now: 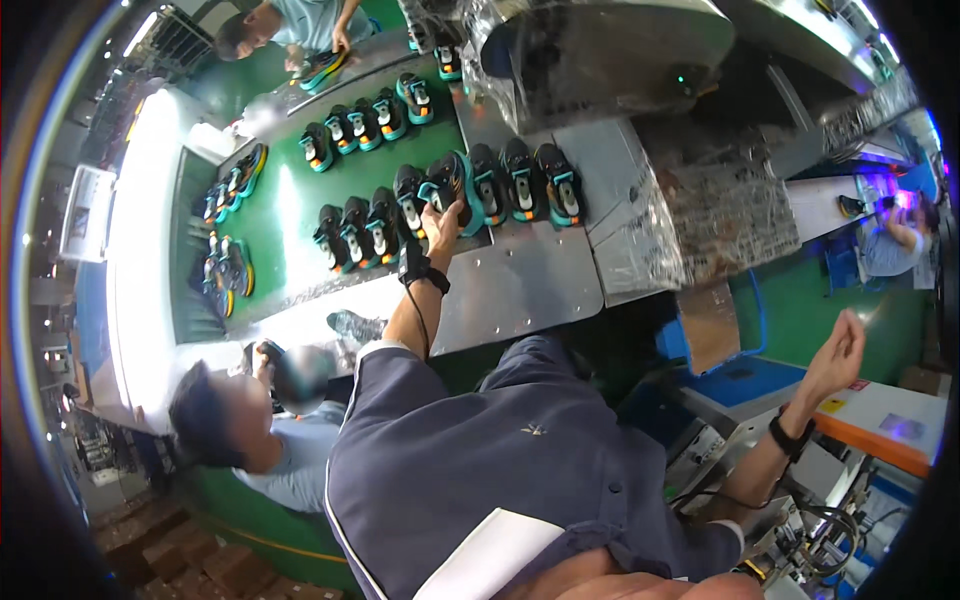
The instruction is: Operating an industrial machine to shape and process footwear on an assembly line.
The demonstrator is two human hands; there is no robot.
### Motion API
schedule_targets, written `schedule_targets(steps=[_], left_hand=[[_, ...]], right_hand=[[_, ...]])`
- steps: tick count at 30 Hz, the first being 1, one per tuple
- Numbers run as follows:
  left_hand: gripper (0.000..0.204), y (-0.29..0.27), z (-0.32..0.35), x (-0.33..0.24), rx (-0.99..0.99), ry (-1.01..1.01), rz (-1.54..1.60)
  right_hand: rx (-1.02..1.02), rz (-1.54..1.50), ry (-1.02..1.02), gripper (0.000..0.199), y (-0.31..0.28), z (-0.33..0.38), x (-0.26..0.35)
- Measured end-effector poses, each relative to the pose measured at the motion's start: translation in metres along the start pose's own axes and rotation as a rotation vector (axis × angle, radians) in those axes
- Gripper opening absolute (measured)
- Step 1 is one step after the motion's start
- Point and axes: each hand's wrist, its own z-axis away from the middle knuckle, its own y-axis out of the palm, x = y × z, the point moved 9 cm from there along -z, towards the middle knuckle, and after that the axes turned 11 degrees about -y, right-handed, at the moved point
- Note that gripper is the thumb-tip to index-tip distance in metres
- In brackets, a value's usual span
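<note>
My left hand (443,225) is closed on a black sneaker (462,188) with teal sole and orange accents, tilted within a row of similar shoes. Upright beside it on the right stand matching black sneakers (520,180), and to its left is another row of black sneakers (355,235). Far to the right, my right hand (838,358) is raised in the air over a white-topped machine with an orange edge (880,440). Its fingers are stretched out, and I see nothing in them. Both wrists wear black bands.
Under the shoes lie a green belt (270,225) and a metal plate (520,290). A plastic-wrapped machine (720,200) stands at the right. One co-worker (300,440) sits close at left, another (310,25) handles a shoe across the belt. A third person (890,245) is far right.
</note>
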Motion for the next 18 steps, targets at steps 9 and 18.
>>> schedule_targets(steps=[9, 18], left_hand=[[0.073, -0.025, -0.029, 0.000, -0.178, -0.134, -0.612], [0.083, -0.007, -0.052, -0.065, -0.384, 0.362, -0.781]], right_hand=[[0.209, 0.051, -0.367, 0.013, 0.187, -0.224, 0.166], [0.310, 0.175, -0.112, 0.022, 0.289, -0.249, 0.151]])
